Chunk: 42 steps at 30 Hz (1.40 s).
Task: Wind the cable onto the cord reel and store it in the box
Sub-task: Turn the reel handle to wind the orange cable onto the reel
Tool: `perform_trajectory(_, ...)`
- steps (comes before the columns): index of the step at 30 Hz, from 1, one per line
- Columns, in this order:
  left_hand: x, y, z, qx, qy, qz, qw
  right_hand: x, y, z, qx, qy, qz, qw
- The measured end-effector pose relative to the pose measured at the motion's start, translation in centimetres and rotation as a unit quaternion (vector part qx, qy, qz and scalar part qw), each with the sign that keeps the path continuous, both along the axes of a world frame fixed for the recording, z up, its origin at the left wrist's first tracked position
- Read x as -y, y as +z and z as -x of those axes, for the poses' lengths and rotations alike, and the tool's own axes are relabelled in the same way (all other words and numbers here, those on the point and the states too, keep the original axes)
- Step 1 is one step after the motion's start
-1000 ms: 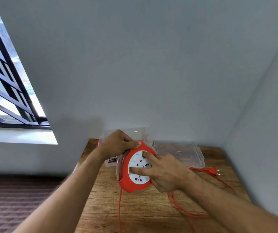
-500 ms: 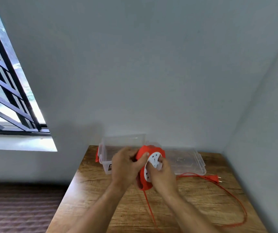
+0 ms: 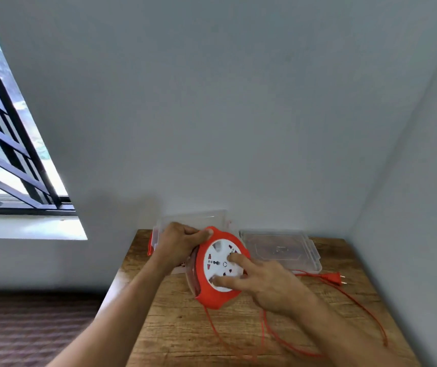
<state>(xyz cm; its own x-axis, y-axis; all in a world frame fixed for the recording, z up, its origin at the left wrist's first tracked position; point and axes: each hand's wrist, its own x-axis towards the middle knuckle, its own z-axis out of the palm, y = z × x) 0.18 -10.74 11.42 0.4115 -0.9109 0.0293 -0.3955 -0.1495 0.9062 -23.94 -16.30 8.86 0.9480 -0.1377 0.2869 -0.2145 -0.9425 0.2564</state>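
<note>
The orange cord reel (image 3: 218, 292) with a white socket face is held above the wooden table (image 3: 175, 327), its face turned toward me. My left hand (image 3: 179, 246) grips its upper left rim from behind. My right hand (image 3: 270, 284) presses finger and thumb on the white socket face. Loose orange cable (image 3: 365, 311) trails from the reel's bottom across the table in loops, ending in a plug (image 3: 333, 278) at the right. The clear plastic box (image 3: 193, 219) stands open behind the reel, partly hidden by my left hand.
The box's clear lid (image 3: 281, 246) lies flat to the right of the box, near the back wall. The table sits in a corner, with walls behind and to the right. A barred window (image 3: 5, 154) is at the left.
The reel turned from edge-on to face-on and dropped slightly nearer. My right hand shifted from its rim to the white face. The loose cable lies in different loops on the table.
</note>
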Motion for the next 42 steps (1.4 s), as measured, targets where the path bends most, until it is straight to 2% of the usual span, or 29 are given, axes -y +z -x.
perform_trajectory(4, 0.5, 1.7, -0.3, 0.033, -0.099, -0.077, 0.992, 0.2, 0.9, -0.2, -0.061, 0.081, 0.058, 0.993)
perform_trajectory(7, 0.9, 2.0, 0.1, 0.031, -0.139, -0.093, 0.985, -0.7, 1.2, -1.3, -0.067, 0.070, 0.049, 0.994)
perform_trajectory(9, 0.8, 1.8, 0.0, 0.035, -0.141, -0.093, 0.985, -1.0, 1.1, -1.6, -0.057, 0.051, 0.053, 0.996)
perform_trajectory(14, 0.1, 1.1, -0.4, -0.020, -0.099, -0.064, 0.993, -1.1, 0.4, -1.0, -0.039, 0.009, 0.038, 0.998)
perform_trajectory(19, 0.1, 1.1, 0.4, 0.011, -0.123, -0.074, 0.990, -0.8, 0.2, -1.0, -0.065, 0.038, 0.027, 0.997)
perform_trajectory(21, 0.0, 0.7, 1.0, 0.001, -0.085, -0.045, 0.995, -0.8, 0.3, -1.1, -0.037, -0.013, 0.020, 0.999)
perform_trajectory(23, -0.1, 0.2, 1.9, 0.006, -0.030, 0.014, 0.999, -1.4, 0.8, -1.6, 0.035, -0.129, -0.023, 0.991)
perform_trajectory(25, -0.4, -0.6, 3.0, 0.034, 0.019, 0.097, 0.995, -2.3, 1.2, -2.3, 0.113, -0.267, -0.180, 0.940)
perform_trajectory(28, -0.9, -1.3, 4.3, 0.085, 0.067, 0.175, 0.979, -3.6, 1.2, -3.8, 0.255, -0.370, -0.412, 0.793)
perform_trajectory(29, -1.1, -1.5, 4.5, 0.102, 0.072, 0.186, 0.975, -3.9, 1.3, -4.4, 0.284, -0.381, -0.484, 0.734)
perform_trajectory(32, -1.9, -2.5, 5.1, 0.144, 0.072, 0.217, 0.963, -4.0, 1.6, -5.5, 0.338, -0.400, -0.695, 0.493)
perform_trajectory(33, -2.2, -2.9, 5.5, 0.151, 0.076, 0.228, 0.959, -3.9, 1.7, -5.5, 0.338, -0.401, -0.732, 0.434)
perform_trajectory(34, -2.6, -3.3, 5.8, 0.154, 0.080, 0.235, 0.956, -3.9, 1.7, -5.4, 0.341, -0.402, -0.751, 0.397)
perform_trajectory(36, -3.2, -4.0, 6.2, 0.154, 0.078, 0.237, 0.956, -3.8, 1.6, -5.4, 0.352, -0.408, -0.759, 0.366)
perform_trajectory(39, -3.4, -4.2, 6.6, 0.176, 0.063, 0.200, 0.962, -4.2, 1.7, -5.3, 0.348, -0.397, -0.766, 0.366)
perform_trajectory(40, -3.3, -3.9, 6.6, 0.171, 0.072, 0.184, 0.965, -4.2, 1.8, -5.1, 0.338, -0.381, -0.773, 0.378)
perform_trajectory(41, -3.1, -3.5, 6.5, 0.151, 0.087, 0.167, 0.970, -4.0, 1.7, -4.8, 0.324, -0.365, -0.768, 0.416)
perform_trajectory(42, -2.8, -3.2, 6.2, 0.121, 0.105, 0.151, 0.975, -3.7, 1.5, -4.4, 0.297, -0.354, -0.732, 0.500)
